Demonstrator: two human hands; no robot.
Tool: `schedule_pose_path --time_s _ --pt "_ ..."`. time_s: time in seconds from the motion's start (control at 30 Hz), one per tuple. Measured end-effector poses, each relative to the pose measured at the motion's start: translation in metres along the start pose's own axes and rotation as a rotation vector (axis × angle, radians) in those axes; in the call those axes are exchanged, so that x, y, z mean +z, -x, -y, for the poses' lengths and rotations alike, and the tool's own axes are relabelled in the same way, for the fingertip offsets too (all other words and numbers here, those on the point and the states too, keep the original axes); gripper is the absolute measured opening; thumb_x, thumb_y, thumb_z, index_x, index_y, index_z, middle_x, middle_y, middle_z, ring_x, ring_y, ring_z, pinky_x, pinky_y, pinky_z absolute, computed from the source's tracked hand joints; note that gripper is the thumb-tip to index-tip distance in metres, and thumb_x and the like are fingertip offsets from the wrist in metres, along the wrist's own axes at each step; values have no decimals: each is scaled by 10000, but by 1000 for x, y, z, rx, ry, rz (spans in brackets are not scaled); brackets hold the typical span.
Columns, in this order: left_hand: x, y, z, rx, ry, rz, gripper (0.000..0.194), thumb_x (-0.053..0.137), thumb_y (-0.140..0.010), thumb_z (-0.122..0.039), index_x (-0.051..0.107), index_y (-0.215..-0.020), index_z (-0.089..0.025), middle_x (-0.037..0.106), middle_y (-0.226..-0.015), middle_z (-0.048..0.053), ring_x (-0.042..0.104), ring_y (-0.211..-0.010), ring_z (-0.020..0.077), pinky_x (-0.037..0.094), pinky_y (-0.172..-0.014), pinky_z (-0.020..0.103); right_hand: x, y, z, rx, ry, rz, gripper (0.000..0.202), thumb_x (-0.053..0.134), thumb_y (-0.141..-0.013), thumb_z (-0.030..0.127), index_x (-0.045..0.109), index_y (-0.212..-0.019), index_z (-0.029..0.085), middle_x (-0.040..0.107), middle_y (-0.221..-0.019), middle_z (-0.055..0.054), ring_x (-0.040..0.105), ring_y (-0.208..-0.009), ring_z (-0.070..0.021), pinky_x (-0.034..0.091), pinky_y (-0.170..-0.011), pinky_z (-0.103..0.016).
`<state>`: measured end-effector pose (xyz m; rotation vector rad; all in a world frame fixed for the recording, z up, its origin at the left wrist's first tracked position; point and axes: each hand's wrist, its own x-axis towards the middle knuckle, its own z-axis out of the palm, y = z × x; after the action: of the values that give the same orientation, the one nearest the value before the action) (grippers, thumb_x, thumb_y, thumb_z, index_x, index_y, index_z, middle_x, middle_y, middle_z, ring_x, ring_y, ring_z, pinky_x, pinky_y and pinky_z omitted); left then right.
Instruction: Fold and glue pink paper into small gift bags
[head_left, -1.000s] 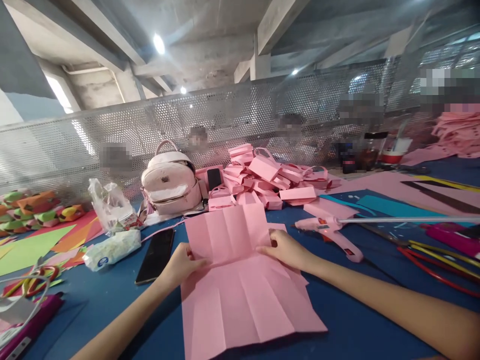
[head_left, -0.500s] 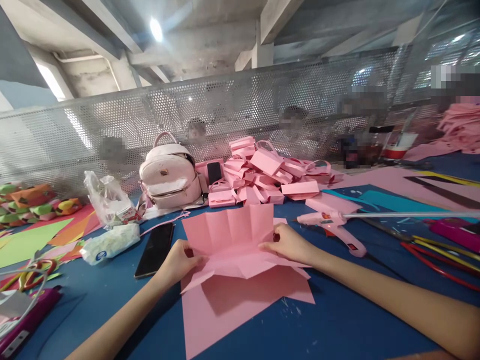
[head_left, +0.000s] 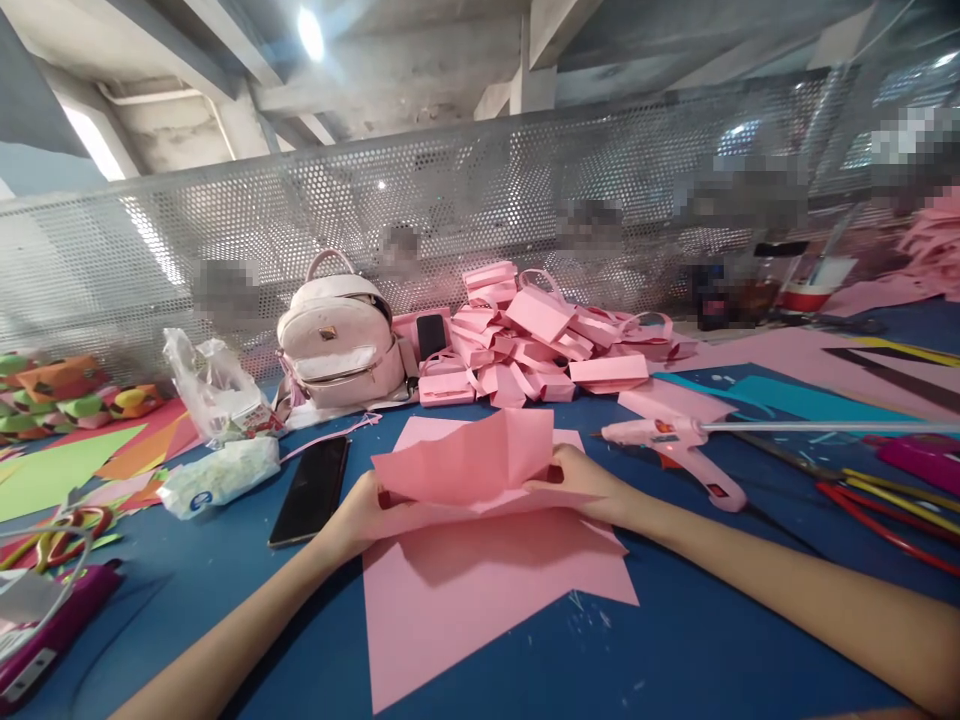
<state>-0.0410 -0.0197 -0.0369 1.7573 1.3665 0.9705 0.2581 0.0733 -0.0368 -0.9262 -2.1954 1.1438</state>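
Note:
A creased sheet of pink paper (head_left: 472, 465) is held up between my two hands, its far part standing and its near part angled toward me. My left hand (head_left: 367, 515) grips its left edge, with the fingers partly hidden behind the paper. At the right edge, my right hand (head_left: 574, 485) pinches it between thumb and fingers. Beneath it, a larger flat pink sheet (head_left: 442, 630) lies on the blue table (head_left: 300, 640). A black phone (head_left: 311, 492) rests just left of my left hand. To the right of my right hand lies a pink glue gun (head_left: 679, 445).
Behind my hands are a pale pink backpack (head_left: 334, 335) and a heap of folded pink paper pieces (head_left: 525, 340). A tissue pack (head_left: 217, 478) lies left. Red-handled scissors (head_left: 877, 520) are at right. A perforated metal barrier (head_left: 465, 200) stands behind the table.
The pink paper's raised far part has folded lower and toward me, and its pleats are less spread. Both hands stay on its edges, the left one turned slightly inward.

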Motion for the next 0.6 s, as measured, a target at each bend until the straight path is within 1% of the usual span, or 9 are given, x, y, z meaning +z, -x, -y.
schedule_pose_path --time_s 0.07,0.13,0.2,0.23,0.33,0.43,0.5,0.57,0.6 --pt "-3 0 -3 31 -5 0 456 733 -778 -408 721 -1127 -115 731 -1127 132 667 -1025 323 545 -844 359 -1 1 2 -57 -62 32 386 675 -805 459 764 -1027 155 759 -1028 -113 692 -976 -334 559 -817 -402" --pt "-7 1 -5 64 -16 26 377 735 -773 -408 773 -1001 -110 748 -1032 135 677 -958 315 537 -835 361 -5 1 4 -132 -39 77 356 655 -830 435 767 -1029 162 754 -1017 -108 682 -975 -311 548 -843 -394" --pt "-12 1 -7 111 -21 102 319 724 -789 -416 811 -903 -131 749 -982 134 685 -921 293 529 -833 342 -11 0 6 -204 56 157 296 587 -881 349 781 -1020 174 743 -1024 -109 674 -969 -278 526 -862 -371" --pt "-14 1 -8 135 -23 143 306 701 -819 -419 821 -904 -150 747 -990 135 690 -925 281 526 -841 332 -15 0 7 -234 113 202 296 540 -901 292 786 -1028 188 735 -1049 -109 669 -981 -264 512 -877 -366" --pt "-19 0 -6 200 -40 213 292 614 -917 -401 812 -1018 -212 739 -1059 139 696 -987 258 521 -878 324 -29 1 16 -263 246 332 440 421 -895 130 749 -1164 248 683 -1215 -92 630 -1119 -245 456 -981 -387" --pt "-19 2 -5 269 -60 200 283 584 -952 -390 804 -1040 -235 736 -1091 141 703 -999 251 536 -850 319 -39 4 30 -248 274 452 581 383 -810 44 708 -1235 270 630 -1326 -54 577 -1233 -230 398 -1073 -405" --pt "-17 4 -8 328 -95 144 265 590 -956 -376 809 -1018 -242 729 -1114 138 702 -1001 250 539 -840 319 -39 7 41 -216 228 426 542 391 -806 60 738 -1174 256 652 -1300 -44 583 -1229 -227 399 -1081 -393" --pt "-13 8 -14 399 -162 61 257 573 -971 -342 813 -993 -255 719 -1136 126 690 -1021 246 532 -869 334 -31 10 54 -132 161 312 418 439 -879 161 739 -1159 242 688 -1248 -52 612 -1186 -237 442 -1041 -374" --pt "-11 11 -18 444 -204 19 264 554 -983 -322 811 -995 -264 714 -1145 119 682 -1034 244 525 -885 342 -25 12 60 -76 133 244 369 478 -914 248 719 -1194 241 700 -1233 -58 629 -1155 -245 469 -1003 -365"
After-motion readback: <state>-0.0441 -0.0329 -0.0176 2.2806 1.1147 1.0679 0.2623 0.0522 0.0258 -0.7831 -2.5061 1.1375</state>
